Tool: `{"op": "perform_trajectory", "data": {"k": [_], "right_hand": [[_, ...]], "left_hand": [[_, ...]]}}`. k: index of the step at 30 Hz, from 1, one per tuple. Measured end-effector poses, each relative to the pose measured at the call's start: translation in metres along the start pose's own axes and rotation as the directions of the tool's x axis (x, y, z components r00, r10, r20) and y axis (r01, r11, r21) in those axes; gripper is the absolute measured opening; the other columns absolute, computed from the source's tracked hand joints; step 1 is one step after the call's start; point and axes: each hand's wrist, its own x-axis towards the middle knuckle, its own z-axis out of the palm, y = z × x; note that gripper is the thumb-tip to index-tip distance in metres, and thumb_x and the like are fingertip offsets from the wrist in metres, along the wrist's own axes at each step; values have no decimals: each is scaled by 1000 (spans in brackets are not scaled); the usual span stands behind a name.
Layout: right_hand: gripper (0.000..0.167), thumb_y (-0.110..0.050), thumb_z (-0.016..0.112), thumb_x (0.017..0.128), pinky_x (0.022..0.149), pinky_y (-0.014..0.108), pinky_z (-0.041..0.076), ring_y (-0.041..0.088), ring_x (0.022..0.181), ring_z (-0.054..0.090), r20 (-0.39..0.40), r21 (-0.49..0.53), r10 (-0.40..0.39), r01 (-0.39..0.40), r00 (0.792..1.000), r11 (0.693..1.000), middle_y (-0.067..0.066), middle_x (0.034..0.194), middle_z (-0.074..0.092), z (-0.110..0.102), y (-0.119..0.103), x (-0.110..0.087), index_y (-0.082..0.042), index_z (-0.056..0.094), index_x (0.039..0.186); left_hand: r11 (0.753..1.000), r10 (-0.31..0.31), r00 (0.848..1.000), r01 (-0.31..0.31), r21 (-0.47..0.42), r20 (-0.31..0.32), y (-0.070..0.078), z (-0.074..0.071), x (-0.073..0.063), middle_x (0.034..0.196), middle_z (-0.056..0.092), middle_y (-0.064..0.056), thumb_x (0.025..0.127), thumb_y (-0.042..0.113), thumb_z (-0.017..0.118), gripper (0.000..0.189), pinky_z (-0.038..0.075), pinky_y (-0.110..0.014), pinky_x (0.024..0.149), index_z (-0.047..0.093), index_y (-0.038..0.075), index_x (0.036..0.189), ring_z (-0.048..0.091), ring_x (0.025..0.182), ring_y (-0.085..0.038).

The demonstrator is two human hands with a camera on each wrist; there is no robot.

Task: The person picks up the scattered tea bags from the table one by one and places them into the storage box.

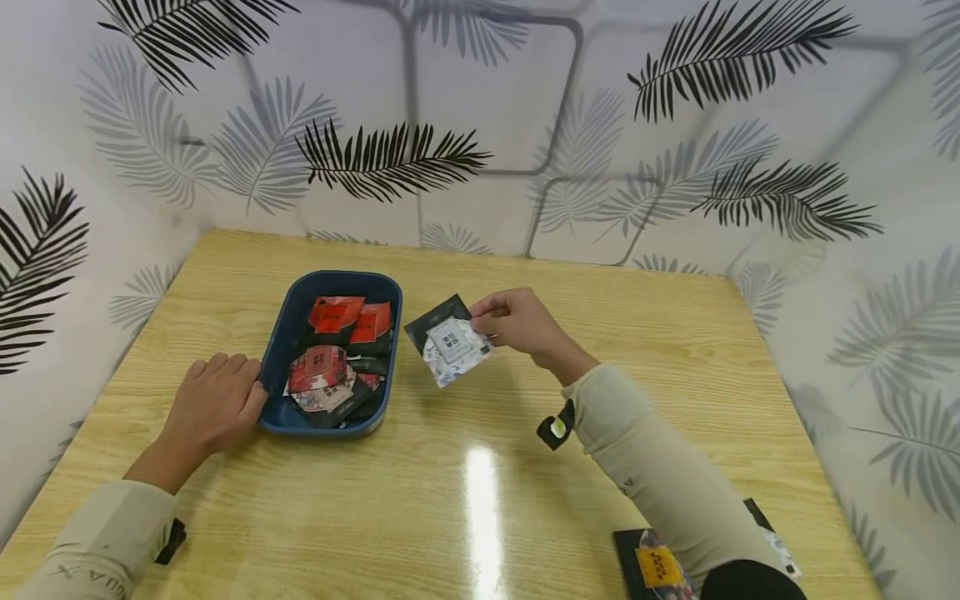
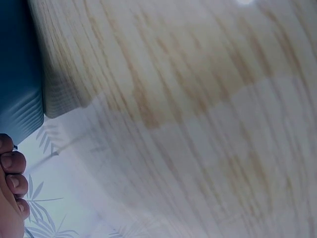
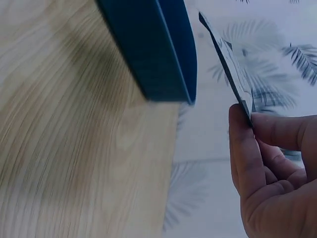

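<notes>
Between thumb and fingers my right hand (image 1: 517, 321) pinches the right corner of a flat square packet (image 1: 450, 340), black with a white flowered part and a pale label. The packet is tilted above the table, right of a dark blue bin (image 1: 327, 432). In the right wrist view the packet (image 3: 229, 64) appears nearly edge-on. Several red-and-black packets (image 1: 336, 317) lie overlapping inside the bin. My left hand (image 1: 221, 400) rests at the bin's left side, its thumb side against the wall. Its curled fingers (image 2: 15, 162) appear near the bin (image 2: 20, 94) in the left wrist view.
At the lower right of the wooden table (image 1: 420, 500) lies a black packet with an orange label (image 1: 658, 567). Another packet (image 1: 776, 537) is partly hidden by the right sleeve. A leaf-patterned wall covering (image 1: 480, 200) borders the table's far edge.
</notes>
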Motion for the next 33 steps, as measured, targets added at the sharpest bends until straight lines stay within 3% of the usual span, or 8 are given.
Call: {"op": "perform_trajectory", "data": {"k": [11, 17, 24, 33], "right_hand": [[27, 6, 57, 92, 80, 35, 60, 11, 74, 62, 13, 138, -21, 19, 1000, 990, 21, 105, 69, 89, -22, 24, 8, 66, 118], [34, 7, 59, 88, 75, 27, 57, 14, 80, 62, 26, 111, -11, 8, 1000, 994, 22, 112, 68, 115, -18, 26, 6, 64, 122], [40, 0, 56, 93, 87, 30, 57, 32, 114, 67, 17, -38, -81, 82, 997, 996, 21, 123, 68, 105, -18, 15, 6, 58, 133], [34, -3, 60, 95, 88, 31, 57, 30, 107, 69, -23, -206, -182, 173, 983, 963, 20, 117, 70, 43, -4, -12, 4, 62, 128]], "left_hand": [[1000, 5, 1000, -5, -7, -8, 0, 3, -1, 75, 48, -7, 91, 15, 45, 16, 24, -35, 66, 46, 9, 76, 45, 73, -27], [1000, 4, 1000, -4, -11, -9, 1, 4, 0, 74, 47, -7, 91, 15, 45, 17, 24, -35, 66, 45, 9, 75, 44, 72, -27], [1000, 12, 1000, -12, -9, -16, 1, 3, 0, 74, 47, -6, 91, 15, 45, 17, 25, -35, 65, 45, 9, 75, 44, 71, -26], [1000, -2, 1000, 2, -9, -1, 0, 0, 0, 74, 47, -6, 91, 16, 45, 17, 24, -35, 66, 45, 10, 75, 43, 71, -26]]}}
